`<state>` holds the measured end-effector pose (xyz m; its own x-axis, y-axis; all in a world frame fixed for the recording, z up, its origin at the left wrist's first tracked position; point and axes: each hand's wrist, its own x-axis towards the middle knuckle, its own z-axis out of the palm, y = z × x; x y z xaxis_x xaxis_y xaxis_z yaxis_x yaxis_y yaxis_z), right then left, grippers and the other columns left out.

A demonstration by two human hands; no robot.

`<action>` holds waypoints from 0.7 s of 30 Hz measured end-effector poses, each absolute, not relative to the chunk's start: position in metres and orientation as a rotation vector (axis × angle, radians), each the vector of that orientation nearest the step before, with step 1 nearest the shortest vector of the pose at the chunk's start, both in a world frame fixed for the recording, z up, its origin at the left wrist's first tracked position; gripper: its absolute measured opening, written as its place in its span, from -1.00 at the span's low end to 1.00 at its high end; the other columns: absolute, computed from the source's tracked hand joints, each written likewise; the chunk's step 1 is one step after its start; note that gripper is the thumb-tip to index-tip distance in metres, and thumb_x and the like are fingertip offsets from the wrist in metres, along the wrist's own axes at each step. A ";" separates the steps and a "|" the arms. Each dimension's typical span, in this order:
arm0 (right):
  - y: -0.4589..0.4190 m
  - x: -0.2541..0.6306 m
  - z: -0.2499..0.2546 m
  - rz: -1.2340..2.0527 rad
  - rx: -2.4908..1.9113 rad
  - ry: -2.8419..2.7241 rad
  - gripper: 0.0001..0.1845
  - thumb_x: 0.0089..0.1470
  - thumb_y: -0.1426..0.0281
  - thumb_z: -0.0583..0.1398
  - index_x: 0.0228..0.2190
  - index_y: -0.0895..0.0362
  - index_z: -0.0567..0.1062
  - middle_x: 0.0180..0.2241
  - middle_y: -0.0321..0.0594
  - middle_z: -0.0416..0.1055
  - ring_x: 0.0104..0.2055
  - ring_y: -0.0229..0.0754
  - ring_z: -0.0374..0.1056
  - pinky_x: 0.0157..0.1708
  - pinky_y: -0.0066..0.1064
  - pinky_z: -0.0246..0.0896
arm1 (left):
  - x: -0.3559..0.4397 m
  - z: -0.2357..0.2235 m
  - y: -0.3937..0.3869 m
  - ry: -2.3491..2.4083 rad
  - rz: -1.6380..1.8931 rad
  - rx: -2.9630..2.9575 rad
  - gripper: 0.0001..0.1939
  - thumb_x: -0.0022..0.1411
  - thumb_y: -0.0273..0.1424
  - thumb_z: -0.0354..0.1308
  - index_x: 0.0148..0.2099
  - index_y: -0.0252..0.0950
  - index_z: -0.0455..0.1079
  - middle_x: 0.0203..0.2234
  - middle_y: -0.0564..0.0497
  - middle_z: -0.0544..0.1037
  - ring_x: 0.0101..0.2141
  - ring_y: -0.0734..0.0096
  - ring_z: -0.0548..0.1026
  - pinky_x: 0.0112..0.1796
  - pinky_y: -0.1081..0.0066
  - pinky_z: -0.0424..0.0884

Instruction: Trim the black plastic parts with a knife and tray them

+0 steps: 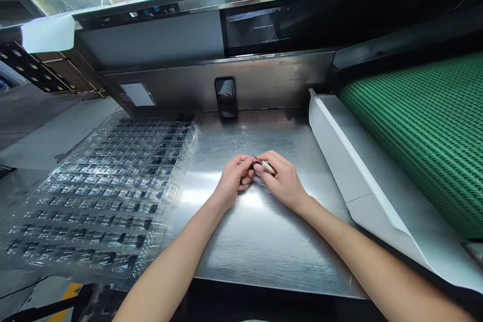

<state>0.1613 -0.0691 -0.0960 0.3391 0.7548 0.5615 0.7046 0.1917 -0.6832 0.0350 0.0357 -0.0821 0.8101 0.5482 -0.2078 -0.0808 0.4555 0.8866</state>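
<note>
My left hand [233,180] is closed, pinching a small dark part [253,165] between thumb and fingers. Its exact kind is too small to make out. In my right hand [285,181] is a slim tool with a pale handle [268,167], gripped between thumb and forefinger. The tool's thin tip points toward the dark part, and both hands almost touch. They are held above the middle of a brushed metal table [264,241]. Fingers cover most of the part and much of the tool.
Left lies a stack of clear plastic trays [166,211] with dark small parts in many pockets. A phone [225,98] leans upright against the metal back panel [271,80]. On the right, a white guard [339,161] stands beside a green conveyor belt [426,126]. A lit panel hangs overhead.
</note>
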 end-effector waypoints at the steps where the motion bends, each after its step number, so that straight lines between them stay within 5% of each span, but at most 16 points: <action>1: -0.069 0.162 -0.097 0.046 -1.526 -1.360 -0.91 0.34 0.34 0.18 -0.19 0.07 0.49 -0.22 -0.17 0.49 -0.20 -0.07 0.40 -0.19 -0.30 0.28 | 0.035 -0.082 0.036 0.504 0.395 1.034 -0.56 0.10 -0.12 0.42 -0.18 -0.30 0.36 -0.58 0.15 0.34 -0.68 0.69 0.10 -0.67 0.64 -0.14; 14: -0.069 0.162 -0.093 0.134 -1.511 -1.196 -0.81 0.34 0.22 0.24 -0.22 0.08 0.53 -0.24 -0.18 0.45 -0.39 -0.18 0.36 -0.45 -0.39 0.27 | 0.035 -0.083 0.035 0.417 0.409 1.073 -0.56 0.13 -0.11 0.38 -0.14 -0.37 0.47 -0.42 0.01 0.46 -0.65 0.71 0.09 -0.65 0.59 -0.14; 21: -0.068 0.162 -0.095 0.121 -1.523 -1.199 -0.85 0.28 0.29 0.26 -0.16 0.08 0.54 -0.21 -0.16 0.45 -0.32 -0.14 0.37 -0.47 -0.38 0.22 | 0.037 -0.083 0.035 0.447 0.451 1.104 -0.51 0.12 -0.06 0.41 -0.10 -0.37 0.54 -0.49 0.07 0.40 -0.67 0.72 0.05 -0.65 0.57 -0.17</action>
<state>0.1617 -0.0684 -0.0953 0.4749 0.7179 0.5089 0.6017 0.1571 -0.7831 0.0367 0.0353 -0.0832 0.8239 0.5542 -0.1186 -0.1237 0.3801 0.9166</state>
